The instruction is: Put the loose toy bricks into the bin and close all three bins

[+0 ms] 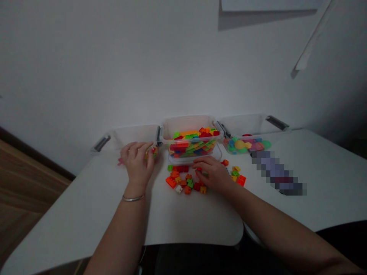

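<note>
My left hand (137, 160) rests on the white table (186, 217), its fingers curled round a small cluster of coloured bricks (153, 152) at the fingertips. A thin bracelet circles that wrist. My right hand (213, 173) lies palm down over a loose pile of red, orange, green and yellow bricks (183, 179), fingers bent onto a piece I cannot make out. Just behind the pile stands a clear plastic tub (190, 122) filled with many such bricks.
A second clear tub (252, 122) holding round coloured pieces stands to the right. A clear lid (126, 135) with a grey latch lies at the left against the wall. A blurred dark object (278, 173) lies on the table's right side. Wooden floor shows at left.
</note>
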### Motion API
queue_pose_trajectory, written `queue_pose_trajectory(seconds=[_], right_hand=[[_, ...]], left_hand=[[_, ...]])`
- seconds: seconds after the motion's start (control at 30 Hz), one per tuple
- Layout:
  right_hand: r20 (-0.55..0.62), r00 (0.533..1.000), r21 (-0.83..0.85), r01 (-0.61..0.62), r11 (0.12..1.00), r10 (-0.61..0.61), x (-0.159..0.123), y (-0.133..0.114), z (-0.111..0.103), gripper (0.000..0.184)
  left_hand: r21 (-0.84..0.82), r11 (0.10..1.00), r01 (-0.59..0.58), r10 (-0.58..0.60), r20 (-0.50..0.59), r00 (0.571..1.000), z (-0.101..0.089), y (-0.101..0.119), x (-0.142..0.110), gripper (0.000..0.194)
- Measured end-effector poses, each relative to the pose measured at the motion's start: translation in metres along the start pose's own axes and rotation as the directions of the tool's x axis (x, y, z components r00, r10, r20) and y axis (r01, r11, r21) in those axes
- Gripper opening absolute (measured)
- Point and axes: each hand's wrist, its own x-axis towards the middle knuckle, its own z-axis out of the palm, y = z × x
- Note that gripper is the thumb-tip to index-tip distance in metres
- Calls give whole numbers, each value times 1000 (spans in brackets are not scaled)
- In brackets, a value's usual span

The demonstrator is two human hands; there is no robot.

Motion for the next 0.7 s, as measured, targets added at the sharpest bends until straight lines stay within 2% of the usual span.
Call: queue_pose_trajectory(seconds=[0.07, 0.1, 0.17, 0.23, 0.27, 0.33, 0.43, 0.7], right_hand=[[4, 1000, 0, -7, 1000, 7, 0, 0, -1, 17], [8, 1000, -1, -11, 1000, 11, 0, 0, -1, 18], [14, 1000, -2, -20, 1000, 20, 0, 0, -2, 18], [21, 999, -2, -25, 1000, 25, 0, 0, -2, 18], [25, 999, -2, -26, 1000, 26, 0, 0, -2, 18], [28, 999, -1, -25, 1000, 25, 0, 1, -2, 18], [26, 999, -2, -20, 1000, 20, 0, 2, 0, 17], [42, 999, -1, -35, 999, 35, 0, 1, 0, 16]], left_hand=[[-99, 987, -123, 135, 121, 983, 0, 4, 1, 21], [-155, 975, -162, 193, 212, 958, 1, 6, 1, 21], [-257, 951, -175, 273, 421, 865, 5, 8, 0, 21], [-311, 944, -113, 286, 596, 750, 10, 8, -3, 20], [-323, 943, -75, 280, 656, 701, 12, 7, -5, 19], [-332, 943, -20, 269, 723, 636, 17, 4, -10, 18], [-304, 953, 21, 230, 764, 602, 21, -1, -16, 22], [-222, 975, 5, 179, 801, 571, 17, 4, -14, 25]])
